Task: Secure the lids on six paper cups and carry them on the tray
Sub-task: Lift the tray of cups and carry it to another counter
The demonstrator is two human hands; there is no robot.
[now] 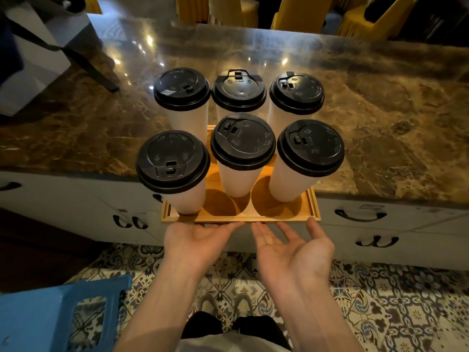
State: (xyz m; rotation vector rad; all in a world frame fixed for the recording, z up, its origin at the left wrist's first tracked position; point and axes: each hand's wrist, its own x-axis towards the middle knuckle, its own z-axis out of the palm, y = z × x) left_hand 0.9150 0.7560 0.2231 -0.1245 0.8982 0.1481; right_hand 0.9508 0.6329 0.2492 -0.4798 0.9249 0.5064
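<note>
Counted 6 cups [238,179] at frame centre, upright in 2 rows of 3 on a tray [253,217]. Saw a black lid [243,141] seated on each of the 6. Found the tray lying on a counter [380,97], with the near end jutting past the counter's edge in front of a cabinet [380,229].

Spotted the left hand [200,240] just below the tray's near rim, left of centre: palm up, fingers straight and pointing toward frame right along the rim, holding nothing. Could not tell whether the fingertips touched the wood.

Spotted the right hand [291,246] beside it, lower centre-right: palm up as well, fingers spread and relaxed, thumb raised close to the tray's near right corner, likewise holding nothing.

Noted a blue stool [50,313] at lower left, patterned floor [406,313] along the bottom, and yellow chairs [299,11] across the top edge.
</note>
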